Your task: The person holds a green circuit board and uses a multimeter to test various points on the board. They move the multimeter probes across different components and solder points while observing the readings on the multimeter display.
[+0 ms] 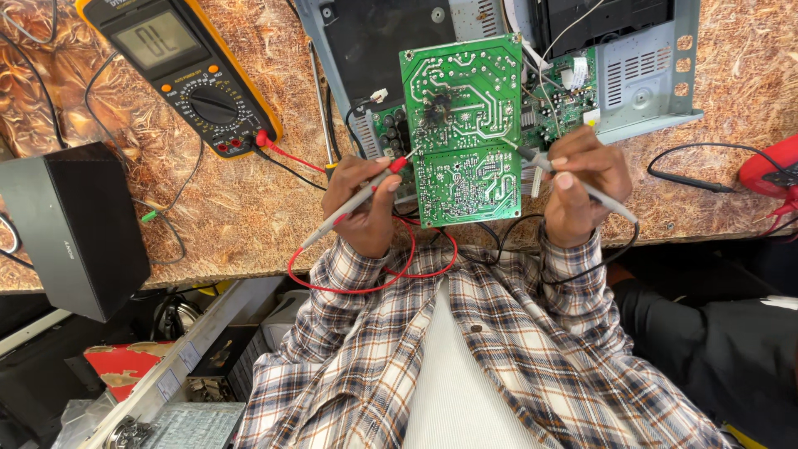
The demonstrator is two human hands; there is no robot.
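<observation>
A green circuit board [461,125] stands tilted up, solder side facing me, on an open metal chassis [640,83]. My left hand [362,208] pinches a grey test probe with a red tip [397,165], and the tip touches the board's left edge. My right hand [582,187] holds a second grey probe [611,204] with its point on the board's right edge. A red lead [357,288] loops below my left wrist. A black lead [598,266] runs under my right wrist.
A yellow-and-black multimeter [179,66] lies at the back left of the chipboard bench [241,208], with leads plugged in. A black box [71,229] sits at the left edge. A red device [769,170] and a black cable [690,179] lie at the right. A person's dark sleeve [715,341] is at the lower right.
</observation>
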